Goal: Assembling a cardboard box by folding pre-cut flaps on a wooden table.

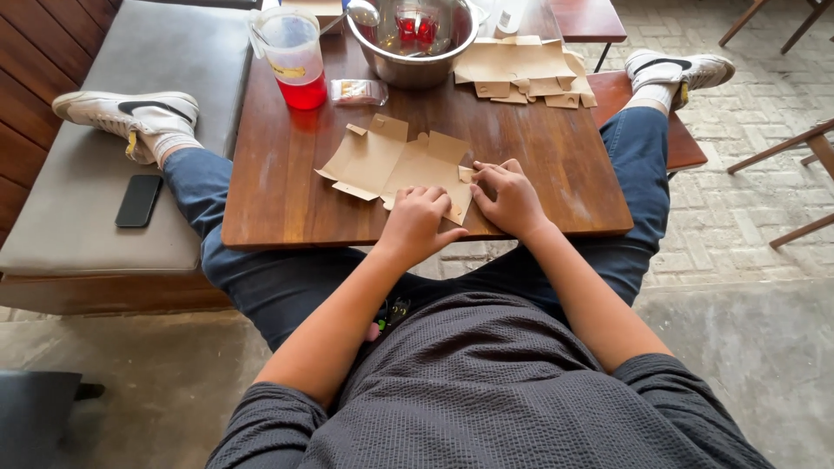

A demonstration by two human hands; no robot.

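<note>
plastic jug (294, 54) holds red liquid; both hands press flat cardboard (395, 163).

A flat, unfolded brown cardboard box blank (395, 165) lies at the table's near edge. More brown cardboard blanks (521, 69) are stacked at the far side. A small clear plastic packet (358, 91) sits beside the red-liquid jug. A dark-screened black phone (139, 201) rests on the grey bench.

A dark wooden desk (565, 165) stands over a floor of pale brick paving (747, 217) that meets smooth grey concrete (738, 347) nearer the camera. At left runs a grey cushioned bench (78, 226) against a reddish slatted wood wall (26, 61). Wooden chair legs (799, 148) show at right in even daylight.
</note>
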